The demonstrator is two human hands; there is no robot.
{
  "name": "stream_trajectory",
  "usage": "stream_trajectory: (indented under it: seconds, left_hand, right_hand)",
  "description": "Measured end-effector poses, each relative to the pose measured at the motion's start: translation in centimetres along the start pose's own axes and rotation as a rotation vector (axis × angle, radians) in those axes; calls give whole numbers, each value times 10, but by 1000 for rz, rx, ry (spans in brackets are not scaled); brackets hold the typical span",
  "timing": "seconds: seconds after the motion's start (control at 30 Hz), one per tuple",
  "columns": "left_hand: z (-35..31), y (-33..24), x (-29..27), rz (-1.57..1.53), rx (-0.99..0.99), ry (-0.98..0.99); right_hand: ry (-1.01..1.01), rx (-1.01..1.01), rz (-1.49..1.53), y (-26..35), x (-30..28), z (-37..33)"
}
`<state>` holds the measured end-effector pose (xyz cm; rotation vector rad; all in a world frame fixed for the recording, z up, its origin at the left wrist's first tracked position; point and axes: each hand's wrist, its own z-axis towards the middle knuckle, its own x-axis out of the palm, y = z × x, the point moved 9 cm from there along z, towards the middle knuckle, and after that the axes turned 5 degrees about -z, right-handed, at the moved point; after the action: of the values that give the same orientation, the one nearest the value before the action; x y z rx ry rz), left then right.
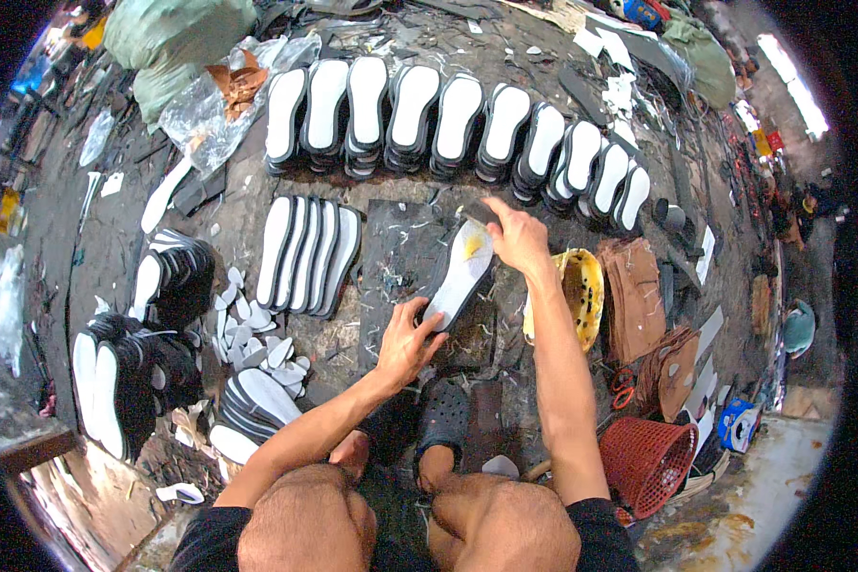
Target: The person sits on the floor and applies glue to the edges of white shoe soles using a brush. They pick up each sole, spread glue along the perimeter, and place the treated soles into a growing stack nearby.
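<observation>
A white-topped shoe sole (459, 276) with a dark edge lies on a dark mat (381, 276) before me. On its upper half sits a yellow patch (471, 246) that looks like glue. My left hand (410, 336) grips the sole's near end, thumb and fingers at its edges. My right hand (521, 236) is closed round a small dark flat block (481, 212), which is over the sole's far end. Beside my right forearm stands a yellow, dark-spotted container (589, 300), partly hidden by that arm.
Several stacks of white-topped soles (415, 100) curve along the far side. More soles (307, 253) lie overlapped to the left, near small pale cut pieces (248, 329). Brown sheets (632, 296), orange-handled scissors (623, 389) and a red basket (646, 458) are at the right.
</observation>
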<state>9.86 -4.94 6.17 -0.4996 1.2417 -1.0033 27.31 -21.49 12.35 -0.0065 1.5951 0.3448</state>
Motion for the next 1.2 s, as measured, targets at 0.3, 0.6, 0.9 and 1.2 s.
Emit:
stream_trajectory:
  seconds: [0.3, 0.6, 0.9, 1.2]
  left_hand:
    - [-4, 11, -119, 34, -132, -486]
    - [7, 10, -72, -28, -77, -162]
    - [9, 1, 6, 83, -149, 172]
    - [12, 1, -3, 68, -74, 119]
  right_hand:
    - [117, -423, 12, 126, 55, -97]
    - [-281, -153, 567, 50, -48, -91]
    - [-83, -523, 192, -6, 10, -1]
    - [92, 118, 262, -27, 35, -79]
